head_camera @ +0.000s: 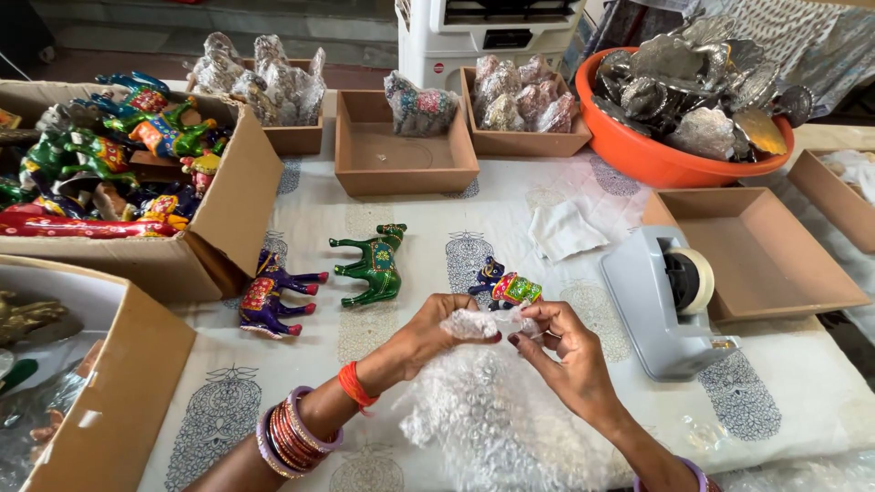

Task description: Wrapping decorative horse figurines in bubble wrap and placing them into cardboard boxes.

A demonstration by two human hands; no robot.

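Here the table (547, 200), spread with a pale printed cloth, carries an orange tub (638, 155) of wrapped figures, cardboard boxes and shallow brown trays. A sheet of bubble wrap (492, 419) lies at its near edge. The left hand (437, 333) and right hand (565, 351) are closed in pinches on the sheet's top edge. Just beyond them stands one small painted elephant (506, 287). One grey tape dispenser (661, 301) sits right; two painted camels (374, 264) lie left.

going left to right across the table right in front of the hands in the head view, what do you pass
purple toy horse → green toy camel → blue toy elephant → grey tape dispenser → empty brown tray
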